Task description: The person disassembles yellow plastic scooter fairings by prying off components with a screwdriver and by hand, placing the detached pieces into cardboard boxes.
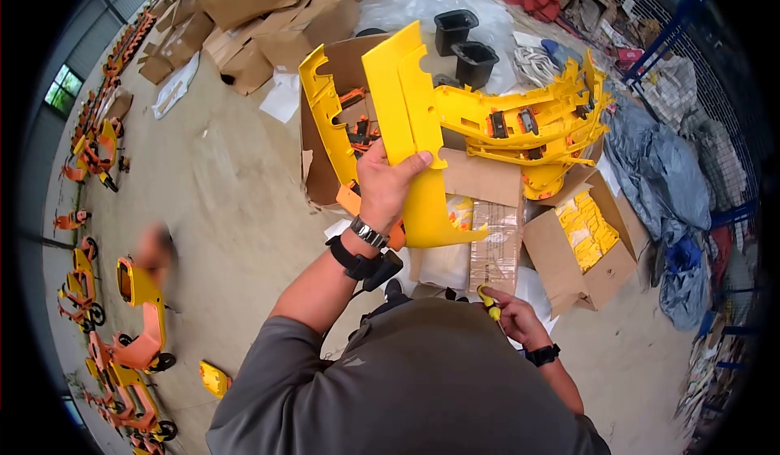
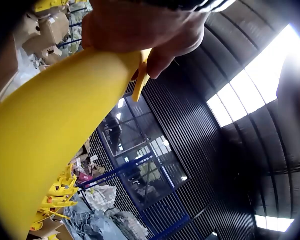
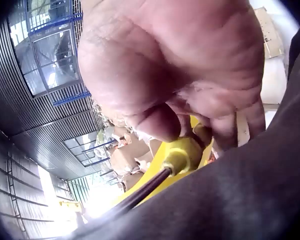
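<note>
In the head view my left hand (image 1: pixel 383 185) grips a large yellow plastic panel (image 1: pixel 400 89) by its edge, thumb lying over the near face. The panel stands up in front of my body, with cut-outs along its right side. Seen from the left wrist, its smooth yellow surface (image 2: pixel 55 120) stretches down from the fingers. My right hand (image 1: pixel 522 322), low beside my waist, holds a screwdriver (image 1: pixel 491 303) by its yellow handle. The right wrist view shows thumb and fingers round that handle (image 3: pixel 184 154), its dark shaft pointing away from the palm.
More yellow molded parts (image 1: pixel 528 122) are stacked right of the panel. Behind it stands an open carton (image 1: pixel 313 166) with orange and black pieces. Another carton (image 1: pixel 605 280) holds small yellow parts. Black bins (image 1: pixel 475 65) stand at the back; scooters (image 1: pixel 142 317) line the left.
</note>
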A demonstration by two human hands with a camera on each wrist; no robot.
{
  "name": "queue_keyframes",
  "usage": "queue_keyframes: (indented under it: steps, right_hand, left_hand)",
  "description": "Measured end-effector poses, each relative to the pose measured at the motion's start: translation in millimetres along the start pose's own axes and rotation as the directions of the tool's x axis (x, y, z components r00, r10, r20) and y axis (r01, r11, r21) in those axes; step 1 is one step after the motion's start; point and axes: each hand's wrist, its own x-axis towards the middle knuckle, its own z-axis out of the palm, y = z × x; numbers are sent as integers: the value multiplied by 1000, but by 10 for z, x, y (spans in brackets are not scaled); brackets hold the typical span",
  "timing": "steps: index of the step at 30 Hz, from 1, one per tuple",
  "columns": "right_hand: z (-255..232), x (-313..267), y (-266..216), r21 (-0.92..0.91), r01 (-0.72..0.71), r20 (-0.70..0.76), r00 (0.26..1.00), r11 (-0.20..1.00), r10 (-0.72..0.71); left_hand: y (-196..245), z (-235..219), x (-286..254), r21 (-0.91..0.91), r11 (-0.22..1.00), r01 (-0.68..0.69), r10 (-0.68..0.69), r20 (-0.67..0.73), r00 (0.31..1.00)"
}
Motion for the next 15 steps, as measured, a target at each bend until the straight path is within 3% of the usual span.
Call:
queue_keyframes:
  steps: [4, 7, 8, 9, 12, 15]
  right_hand:
    - [-3, -13, 225, -243, 62, 30, 998, 968, -57]
    - [-44, 66, 164, -695, 216, 17, 958, 686, -285]
    - [-64, 113, 94, -568, 161, -40, 974, 807, -222]
    - [-32, 126, -17, -521, 162, -45, 975, 838, -216]
    - [195, 107, -514, -627, 290, 31, 937, 723, -349]
    - [609, -26, -954, -619, 509, 104, 808, 598, -580]
  left_hand:
    - [74, -40, -6, -102, 994, 29, -35, -57, 998]
    - [136, -49, 7, -73, 995, 69, -73, -54, 996]
    - [150, -40, 1, -43, 995, 89, -91, -40, 995]
    - [151, -17, -20, -13, 994, 111, -112, -26, 993]
    - [137, 82, -43, -12, 986, 164, -164, -40, 986]
    - [170, 245, -67, -48, 986, 162, -165, -56, 985]
